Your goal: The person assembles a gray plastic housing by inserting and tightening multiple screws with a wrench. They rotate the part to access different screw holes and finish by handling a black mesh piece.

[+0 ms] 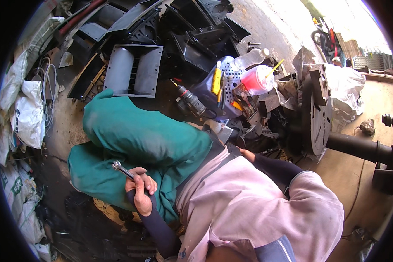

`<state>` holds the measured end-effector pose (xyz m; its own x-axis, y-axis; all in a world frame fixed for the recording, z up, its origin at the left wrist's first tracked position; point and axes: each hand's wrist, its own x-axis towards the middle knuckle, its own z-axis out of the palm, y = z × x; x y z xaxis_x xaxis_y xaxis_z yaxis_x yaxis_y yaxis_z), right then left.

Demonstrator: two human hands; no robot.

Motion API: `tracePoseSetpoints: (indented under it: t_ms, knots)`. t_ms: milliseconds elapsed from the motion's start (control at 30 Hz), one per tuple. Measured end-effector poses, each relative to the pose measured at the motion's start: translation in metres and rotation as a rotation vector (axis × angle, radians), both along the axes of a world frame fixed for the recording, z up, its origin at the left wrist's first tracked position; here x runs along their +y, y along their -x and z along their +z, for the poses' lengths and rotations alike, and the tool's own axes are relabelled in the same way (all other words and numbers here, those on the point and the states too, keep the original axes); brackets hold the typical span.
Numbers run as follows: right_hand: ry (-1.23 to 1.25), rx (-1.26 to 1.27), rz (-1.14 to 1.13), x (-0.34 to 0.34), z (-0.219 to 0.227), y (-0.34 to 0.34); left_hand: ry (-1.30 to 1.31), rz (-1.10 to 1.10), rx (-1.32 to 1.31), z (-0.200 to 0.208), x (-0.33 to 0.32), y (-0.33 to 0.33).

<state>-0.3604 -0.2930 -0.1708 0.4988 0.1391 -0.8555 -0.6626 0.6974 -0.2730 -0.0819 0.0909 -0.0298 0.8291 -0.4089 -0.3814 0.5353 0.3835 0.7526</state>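
Observation:
My left hand (142,192) is closed around the shank of a metal wrench (123,170), held above my green-trousered leg with the wrench's head pointing up and left. At my right hip, only a part of my right hand (248,155) shows; its fingers are hidden by my clothing and the dark things there. Beyond my knees stands a grey metal housing (121,72) with a slatted middle. A power drill (191,101) with a bit in its chuck lies on the floor near the bluish perforated plastic stool or container (229,70).
On the perforated top are a yellow utility knife (216,81), a clear bottle (251,59) and a cup of pink drink (256,80). Black metal parts (192,48) are piled at the far side. White sacks (28,115) line the left; a large metal disc (312,113) stands right.

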Motion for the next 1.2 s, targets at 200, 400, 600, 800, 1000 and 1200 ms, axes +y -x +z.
tracePoseSetpoints:
  t_ms: [200,400,600,800,1000,1200]
  knots:
    - [0.09,0.066,0.074,0.015,0.021,0.0,0.08,-0.07,0.021,0.001,-0.001,-0.004]
    - [0.359,0.177,0.299,0.024,0.059,-0.051,0.109,-0.096,0.046,0.002,0.004,-0.005]
    - [1.114,0.274,0.904,0.069,0.145,-0.141,0.03,-0.121,0.073,-0.002,0.02,0.009]
    - [0.649,0.289,0.539,0.082,0.229,-0.222,-0.081,-0.217,0.121,0.017,0.016,0.03]
    - [0.664,-0.316,1.137,0.099,0.249,-0.242,-0.178,-0.084,0.161,0.033,0.001,0.05]
    - [0.432,-0.618,1.345,0.078,0.21,-0.252,-0.375,-0.225,0.028,0.034,-0.007,0.057]
